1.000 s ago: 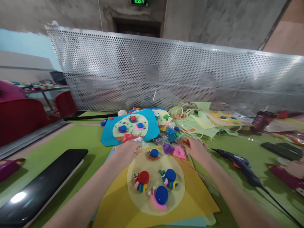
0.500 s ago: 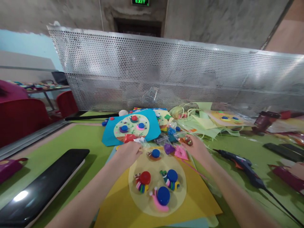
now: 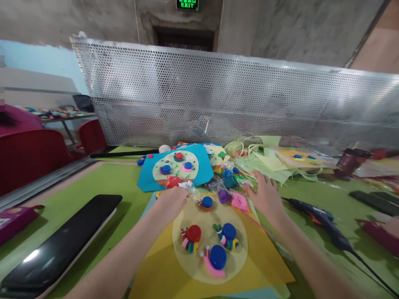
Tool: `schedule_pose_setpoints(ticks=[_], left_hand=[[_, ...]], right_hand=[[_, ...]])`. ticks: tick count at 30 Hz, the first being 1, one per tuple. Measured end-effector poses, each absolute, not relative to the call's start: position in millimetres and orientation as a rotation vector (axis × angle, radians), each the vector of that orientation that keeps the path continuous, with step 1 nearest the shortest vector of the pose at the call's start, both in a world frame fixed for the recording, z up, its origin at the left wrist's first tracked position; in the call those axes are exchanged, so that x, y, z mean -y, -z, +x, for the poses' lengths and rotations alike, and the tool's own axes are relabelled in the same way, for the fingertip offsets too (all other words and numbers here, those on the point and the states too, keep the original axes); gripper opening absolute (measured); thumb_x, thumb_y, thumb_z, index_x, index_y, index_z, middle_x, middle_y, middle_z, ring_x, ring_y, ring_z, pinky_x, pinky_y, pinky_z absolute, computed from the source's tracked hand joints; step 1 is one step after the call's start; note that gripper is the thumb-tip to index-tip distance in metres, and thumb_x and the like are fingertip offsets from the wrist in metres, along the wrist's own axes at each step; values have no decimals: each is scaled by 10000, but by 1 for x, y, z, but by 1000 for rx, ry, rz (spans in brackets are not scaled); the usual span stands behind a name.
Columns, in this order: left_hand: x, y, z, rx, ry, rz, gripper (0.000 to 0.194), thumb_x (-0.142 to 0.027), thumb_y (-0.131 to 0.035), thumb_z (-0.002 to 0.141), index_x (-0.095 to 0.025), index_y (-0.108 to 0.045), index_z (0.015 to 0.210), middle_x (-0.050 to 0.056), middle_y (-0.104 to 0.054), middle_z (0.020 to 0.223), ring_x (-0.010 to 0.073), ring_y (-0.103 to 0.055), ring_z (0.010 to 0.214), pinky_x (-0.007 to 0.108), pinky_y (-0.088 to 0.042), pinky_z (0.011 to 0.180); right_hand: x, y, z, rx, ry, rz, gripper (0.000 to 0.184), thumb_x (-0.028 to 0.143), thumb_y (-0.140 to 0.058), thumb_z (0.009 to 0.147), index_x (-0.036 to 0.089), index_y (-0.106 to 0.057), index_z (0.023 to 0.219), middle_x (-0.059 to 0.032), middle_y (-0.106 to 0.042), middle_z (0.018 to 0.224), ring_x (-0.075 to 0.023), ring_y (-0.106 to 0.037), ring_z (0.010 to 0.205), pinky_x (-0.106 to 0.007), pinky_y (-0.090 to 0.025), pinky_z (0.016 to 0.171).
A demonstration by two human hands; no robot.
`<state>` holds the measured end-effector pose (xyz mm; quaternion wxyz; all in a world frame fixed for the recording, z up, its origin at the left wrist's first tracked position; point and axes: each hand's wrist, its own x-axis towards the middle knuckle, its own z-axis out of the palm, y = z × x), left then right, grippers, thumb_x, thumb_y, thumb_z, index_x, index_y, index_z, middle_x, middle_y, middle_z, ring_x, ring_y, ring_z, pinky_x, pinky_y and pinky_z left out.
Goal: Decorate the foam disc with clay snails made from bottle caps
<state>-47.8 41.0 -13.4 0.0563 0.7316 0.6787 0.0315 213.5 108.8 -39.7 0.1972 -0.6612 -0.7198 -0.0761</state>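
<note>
My left hand [image 3: 174, 201] is closed at the upper left of the yellow card [image 3: 249, 265], beside a red clay packet [image 3: 173, 182] and white crumpled plastic [image 3: 187, 185]; whatever its curled fingers hold is hidden. My right hand [image 3: 266, 194] is open, thumb and fingers apart, near a pink clay packet [image 3: 239, 202] and a purple clay lump [image 3: 223, 196]. On the card's pale round are several clay snails with bottle-cap shells: a red-capped one [image 3: 193, 234], a blue-capped striped one [image 3: 229, 231], a pink-bodied one [image 3: 217, 257] and a brown-bodied one [image 3: 207, 202].
A blue card [image 3: 145, 176] with more snails lies behind. To the right are a glue gun [image 3: 324, 220] with its cord and pale green paper scraps [image 3: 277, 170]. A long black case [image 3: 62, 245] lies left. A perforated metal screen [image 3: 237, 99] stands behind.
My right hand has let go of a small orange-brown packet, opened its fingers and shifted slightly right. My left hand stays at about the same place by the card. The view has shifted slightly.
</note>
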Motion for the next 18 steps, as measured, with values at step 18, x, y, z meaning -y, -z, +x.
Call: schedule_pose_setpoints(ticks=[18], left_hand=[[-31, 4, -41, -2045, -13, 2208, 291, -303, -548, 884, -157, -541, 1136, 79, -580, 1128, 205, -599, 951, 400, -516, 793]], right_hand=[[-137, 13, 146, 2566, 281, -1560, 267, 322, -527, 892, 155, -574, 1096, -76, -577, 1146, -220, -552, 1039, -456, -438, 896]])
